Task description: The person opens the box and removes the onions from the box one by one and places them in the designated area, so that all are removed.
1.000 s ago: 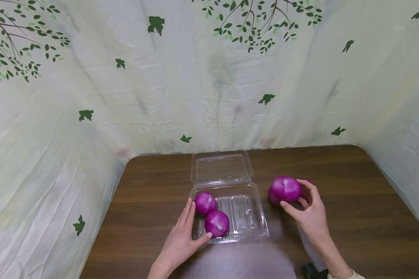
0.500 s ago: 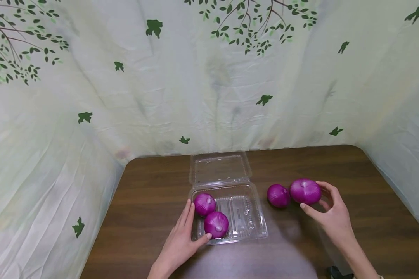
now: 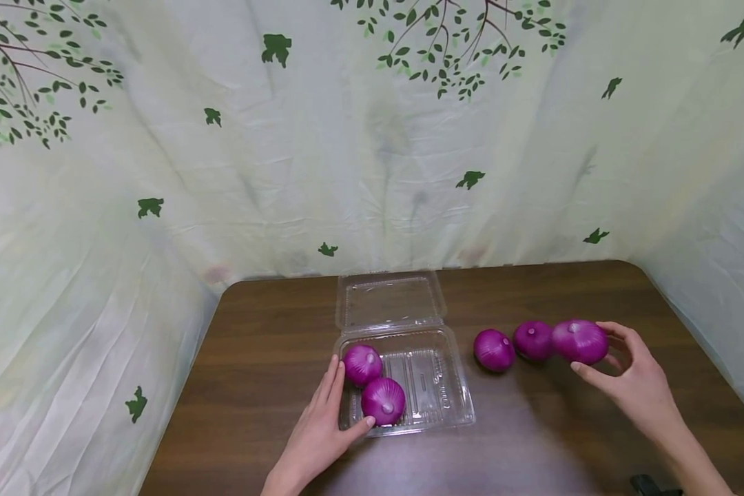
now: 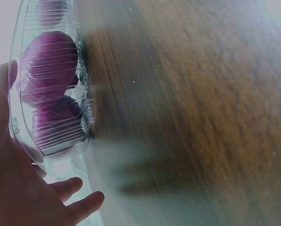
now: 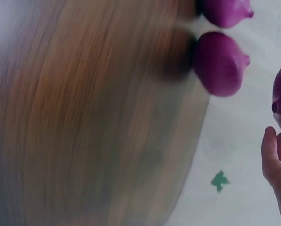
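A hinged clear plastic container (image 3: 437, 413) stands on the table with its lid (image 3: 390, 301) laid back. Two purple onions (image 3: 363, 365) sit in its left part and show through the ribbed wall in the left wrist view. My left hand (image 3: 319, 427) rests along the container's left side, fingers fairly straight, thumb at the front rim. To the right of the container, a purple onion (image 3: 494, 350) and another onion (image 3: 532, 340) lie on the table. My right hand (image 3: 638, 372) grips a further onion (image 3: 580, 342) between thumb and fingers, beside them, overlapping the nearer one's edge in the head view.
The brown wooden table (image 3: 273, 324) has rounded far corners. A pale curtain (image 3: 397, 172) printed with leaves hangs close behind it and at both sides. A dark object (image 3: 654, 486) shows below my right forearm.
My right hand has moved right with the onion in its grip, bringing the two onions on the table into view. My left hand and the container have stayed in place.
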Tool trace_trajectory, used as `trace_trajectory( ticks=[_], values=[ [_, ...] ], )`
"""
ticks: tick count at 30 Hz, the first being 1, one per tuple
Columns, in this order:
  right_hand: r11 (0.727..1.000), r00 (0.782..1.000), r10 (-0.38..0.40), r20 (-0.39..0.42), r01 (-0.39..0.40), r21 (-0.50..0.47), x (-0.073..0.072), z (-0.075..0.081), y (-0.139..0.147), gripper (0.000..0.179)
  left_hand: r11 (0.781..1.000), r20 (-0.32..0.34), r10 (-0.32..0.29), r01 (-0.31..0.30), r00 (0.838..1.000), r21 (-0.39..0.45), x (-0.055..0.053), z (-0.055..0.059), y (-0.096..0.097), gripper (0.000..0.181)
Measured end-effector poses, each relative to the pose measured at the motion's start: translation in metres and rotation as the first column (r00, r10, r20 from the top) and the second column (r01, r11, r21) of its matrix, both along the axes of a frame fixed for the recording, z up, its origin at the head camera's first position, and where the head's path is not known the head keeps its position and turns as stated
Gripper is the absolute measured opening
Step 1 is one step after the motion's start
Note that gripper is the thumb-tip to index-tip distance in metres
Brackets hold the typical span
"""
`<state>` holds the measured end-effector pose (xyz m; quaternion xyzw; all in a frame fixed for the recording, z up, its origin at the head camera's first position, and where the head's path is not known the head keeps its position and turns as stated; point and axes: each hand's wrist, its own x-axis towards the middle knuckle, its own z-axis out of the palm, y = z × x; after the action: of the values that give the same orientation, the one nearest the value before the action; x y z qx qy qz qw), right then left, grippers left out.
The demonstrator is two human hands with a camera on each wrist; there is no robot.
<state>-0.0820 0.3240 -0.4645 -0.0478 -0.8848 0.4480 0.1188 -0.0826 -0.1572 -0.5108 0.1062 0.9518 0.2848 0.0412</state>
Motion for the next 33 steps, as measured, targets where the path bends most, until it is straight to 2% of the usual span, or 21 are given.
trace_trajectory(
  ticks=[4,11,19,22,29,33],
  values=[
    [0.998,0.999,0.013,0.051,-0.017,0.065,-0.002,0.001,0.015,0.080,1.000,-0.001,-0.005,0.005,1.000,0.000,0.000,0.000,-0.001,0.107],
    [0.992,0.998,0.045,0.039,-0.049,0.118,-0.010,-0.006,0.039,0.080,1.000,0.018,-0.003,0.003,1.000,0.005,-0.001,0.001,0.000,0.108],
    [0.971,0.989,0.115,0.088,-0.131,0.199,-0.026,-0.014,0.059,0.080,1.000,0.013,-0.003,0.003,1.000,0.005,0.000,0.003,0.000,0.106],
    [0.956,0.983,0.147,0.108,-0.169,0.241,-0.033,-0.017,0.065,0.078,1.000,0.013,-0.003,0.003,1.000,0.005,0.000,0.002,0.000,0.107],
    [0.904,0.973,0.209,0.100,-0.231,0.360,-0.052,-0.019,0.072,0.075,1.000,0.012,0.000,0.000,1.000,0.004,0.000,0.002,0.000,0.107],
    [0.867,0.959,0.245,0.145,-0.284,0.409,-0.061,-0.015,0.071,0.071,1.000,0.010,-0.003,0.003,1.000,0.007,-0.001,0.002,0.000,0.106]
  ],
)
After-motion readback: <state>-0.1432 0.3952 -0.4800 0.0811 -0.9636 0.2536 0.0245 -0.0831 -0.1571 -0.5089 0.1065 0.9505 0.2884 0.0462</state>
